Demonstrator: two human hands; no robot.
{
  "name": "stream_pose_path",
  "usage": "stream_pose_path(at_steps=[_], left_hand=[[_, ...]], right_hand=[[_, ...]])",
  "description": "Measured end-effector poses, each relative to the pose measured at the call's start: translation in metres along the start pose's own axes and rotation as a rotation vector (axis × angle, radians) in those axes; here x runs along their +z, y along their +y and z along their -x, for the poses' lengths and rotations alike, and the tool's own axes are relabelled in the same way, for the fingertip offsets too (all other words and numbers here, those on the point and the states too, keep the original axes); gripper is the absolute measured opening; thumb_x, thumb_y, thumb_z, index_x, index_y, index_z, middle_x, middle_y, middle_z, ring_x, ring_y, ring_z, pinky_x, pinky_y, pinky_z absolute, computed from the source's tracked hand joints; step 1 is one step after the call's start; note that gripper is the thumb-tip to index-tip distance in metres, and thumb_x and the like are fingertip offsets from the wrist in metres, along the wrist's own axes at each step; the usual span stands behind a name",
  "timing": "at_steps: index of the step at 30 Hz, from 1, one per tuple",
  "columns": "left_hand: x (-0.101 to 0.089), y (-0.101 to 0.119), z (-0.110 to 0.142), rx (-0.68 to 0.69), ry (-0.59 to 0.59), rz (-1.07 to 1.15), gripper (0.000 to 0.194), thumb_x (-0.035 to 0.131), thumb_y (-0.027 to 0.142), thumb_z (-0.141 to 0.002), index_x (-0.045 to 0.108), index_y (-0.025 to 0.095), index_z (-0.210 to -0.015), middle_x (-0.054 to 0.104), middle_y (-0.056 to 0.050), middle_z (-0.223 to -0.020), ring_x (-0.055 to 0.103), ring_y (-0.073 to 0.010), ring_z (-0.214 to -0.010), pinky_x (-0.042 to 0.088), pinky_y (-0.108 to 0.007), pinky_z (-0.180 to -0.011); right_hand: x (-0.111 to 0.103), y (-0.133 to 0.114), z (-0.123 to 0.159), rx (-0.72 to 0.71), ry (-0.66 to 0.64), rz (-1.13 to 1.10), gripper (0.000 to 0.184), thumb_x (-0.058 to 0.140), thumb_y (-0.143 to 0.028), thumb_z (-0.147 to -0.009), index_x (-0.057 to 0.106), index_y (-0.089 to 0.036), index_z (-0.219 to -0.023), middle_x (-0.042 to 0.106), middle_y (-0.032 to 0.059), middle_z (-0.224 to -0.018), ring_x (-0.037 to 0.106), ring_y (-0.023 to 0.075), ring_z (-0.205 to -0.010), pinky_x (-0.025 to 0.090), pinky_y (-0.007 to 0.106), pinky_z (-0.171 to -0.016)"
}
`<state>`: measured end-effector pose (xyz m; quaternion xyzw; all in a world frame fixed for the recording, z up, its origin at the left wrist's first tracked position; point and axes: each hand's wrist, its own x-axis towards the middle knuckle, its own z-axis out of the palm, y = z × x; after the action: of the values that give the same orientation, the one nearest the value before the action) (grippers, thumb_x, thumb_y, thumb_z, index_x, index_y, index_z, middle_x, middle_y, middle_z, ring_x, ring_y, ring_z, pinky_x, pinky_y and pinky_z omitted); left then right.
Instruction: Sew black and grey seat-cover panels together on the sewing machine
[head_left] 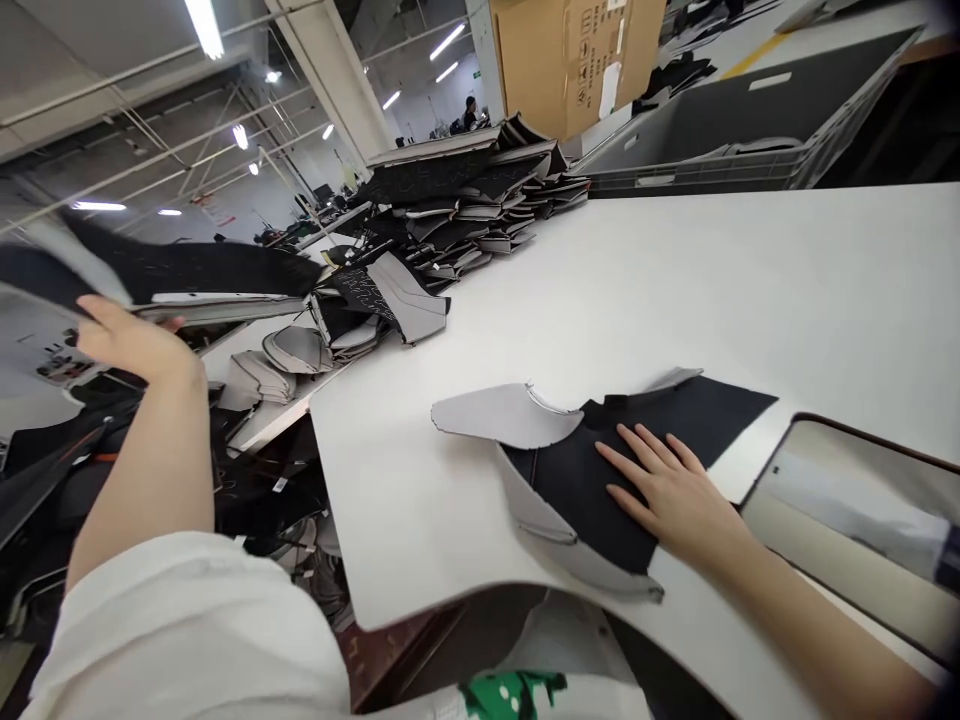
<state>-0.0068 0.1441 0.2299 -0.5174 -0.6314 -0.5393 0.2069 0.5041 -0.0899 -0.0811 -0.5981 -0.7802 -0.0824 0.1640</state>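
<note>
My right hand (667, 490) lies flat, fingers spread, on a black-and-grey sewn fabric piece (555, 480) on the white table. The piece has a dark middle and grey flaps reaching out to the left and the front. Out to the left, my left hand (127, 340) is raised and closed around the edge of a long black fabric piece (217, 270) with a light grey edge. This piece is partly blurred, and some of my left fingers are hidden by it or by the hand.
Stacked black-and-grey pieces (465, 200) form a pile at the table's far left. A grey crate (720, 130) and a cardboard box (577, 60) stand behind the white table (712, 270). A framed opening (847, 530) lies at right. Dark pieces (270, 490) hang below, left.
</note>
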Motion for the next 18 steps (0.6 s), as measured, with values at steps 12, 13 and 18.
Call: stream_pose_path(at_steps=[12, 13, 18], left_hand=[[0.012, 0.083, 0.306, 1.084, -1.119, 0.176, 0.033, 0.041, 0.034, -0.090, 0.067, 0.020, -0.106, 0.067, -0.010, -0.115, 0.063, -0.0237, -0.101, 0.051, -0.037, -0.090], [0.017, 0.087, 0.318, 1.090, -1.185, 0.154, 0.033, 0.041, 0.031, -0.090, 0.068, 0.020, -0.105, 0.067, -0.009, -0.115, 0.063, -0.0236, -0.098, 0.051, -0.038, -0.089], [0.014, 0.088, 0.334, 0.968, -1.157, 0.133, 0.035, 0.038, 0.031, -0.092, 0.070, 0.019, -0.099, 0.071, -0.010, -0.101, 0.060, -0.0276, -0.095, 0.047, -0.046, -0.090]], right_hand=[[-0.030, -0.024, 0.079, 0.006, -0.075, -0.034, 0.052, 0.047, -0.050, -0.091, 0.047, -0.028, -0.139, 0.038, 0.0116, -0.148, 0.033, 0.0316, -0.137, 0.026, 0.054, -0.109], [-0.036, -0.024, 0.088, 0.015, -0.079, -0.034, 0.052, 0.048, -0.050, -0.091, 0.048, -0.028, -0.139, 0.038, 0.0117, -0.148, 0.033, 0.0316, -0.137, 0.026, 0.054, -0.109], [-0.066, -0.033, 0.087, 0.088, -0.145, -0.024, 0.041, 0.053, -0.041, -0.088, 0.058, -0.025, -0.126, 0.051, 0.0118, -0.135, 0.045, 0.0306, -0.125, 0.035, 0.048, -0.101]])
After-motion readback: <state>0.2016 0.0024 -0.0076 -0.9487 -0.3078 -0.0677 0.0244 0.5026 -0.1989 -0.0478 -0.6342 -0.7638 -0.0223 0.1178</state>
